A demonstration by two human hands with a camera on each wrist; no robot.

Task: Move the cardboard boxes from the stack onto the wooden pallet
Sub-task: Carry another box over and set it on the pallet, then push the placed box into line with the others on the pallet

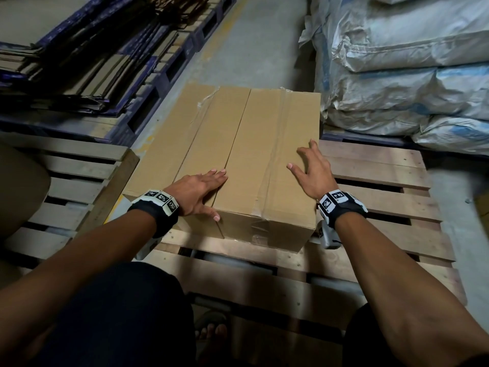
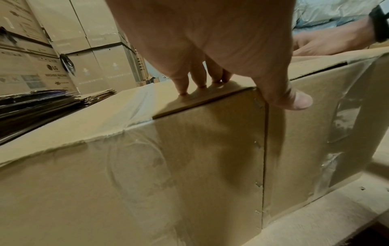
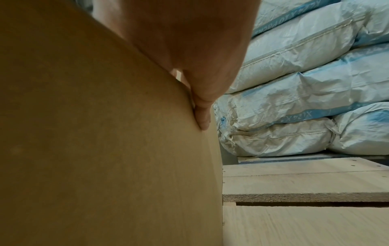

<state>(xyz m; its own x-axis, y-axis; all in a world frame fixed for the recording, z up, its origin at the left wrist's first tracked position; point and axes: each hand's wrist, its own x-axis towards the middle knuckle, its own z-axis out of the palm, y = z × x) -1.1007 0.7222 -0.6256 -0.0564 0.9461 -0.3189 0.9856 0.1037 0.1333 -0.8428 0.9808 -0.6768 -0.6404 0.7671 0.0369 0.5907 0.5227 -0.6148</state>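
One cardboard box (image 1: 238,160) sits on a wooden pallet (image 1: 375,181), viewed from above by the person leaning over it. Its flaps are closed and sealed with clear tape, so nothing inside can be seen. Its long side runs from near to far, and the seam between the top flaps runs the same way; the far end appears to reach past the pallet's far edge toward the concrete floor (image 1: 254,46).

Both hands are on the box. The left hand (image 1: 197,193) lies flat on the near left part of the top, fingers straight and together, thumb hanging over the near edge. The left wrist view shows its fingertips (image 2: 183,90) pressing on the top flap. The right hand (image 1: 312,172) rests at the near right top edge, fingers spread wide and relaxed, with one finger reaching down the right side wall.

Flattened cardboard sheets (image 1: 87,59) are piled on blue pallets (image 1: 169,75) at the far left. White woven sacks (image 1: 404,62) are stacked at the far right. A second wooden pallet (image 1: 71,178) lies at the near left.
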